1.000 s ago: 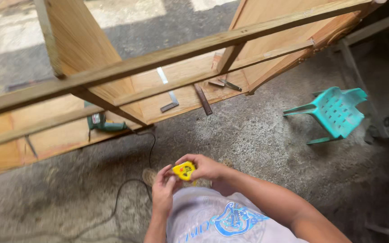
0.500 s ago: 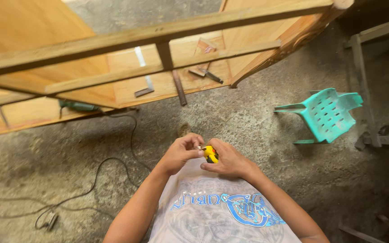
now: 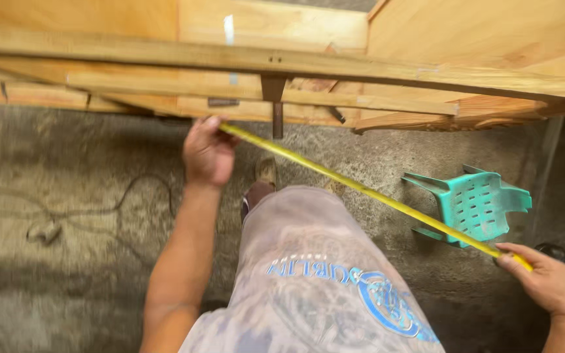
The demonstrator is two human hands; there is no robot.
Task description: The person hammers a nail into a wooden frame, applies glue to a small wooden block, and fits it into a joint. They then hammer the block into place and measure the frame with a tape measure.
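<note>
Shirt: nearest to me is the grey printed shirt (image 3: 322, 281), filling the bottom middle of the view, with one shoe (image 3: 256, 193) showing just past it on the floor.
Right hand: my right hand (image 3: 547, 282) sits low at the right edge, fingers clenched on the near end of the tape measure blade (image 3: 367, 191); I cannot see the case itself, so whether it is in that palm I cannot tell.
Left hand: my left hand (image 3: 208, 153) is stretched farther out, fingers pinched on the far end of the blade, just below the wooden frame.
Tape lie: the yellow blade runs taut and straight between the two hands, its long axis slanting from the upper left down to the lower right, clear of the floor.
Key relation: the left hand is the one next to the timber; the blade's far tip lies just under the lower wooden rail (image 3: 263, 108), near the dark upright bracket (image 3: 274, 104), touching or not I cannot tell.
Floor: rough concrete floor (image 3: 86, 287) with a dark cable (image 3: 122, 196) looping at left.
Chair: a teal plastic chair (image 3: 475, 206) lies tipped over beyond the blade, at right.
Far: the plywood frame (image 3: 465, 39) spans the top.
</note>
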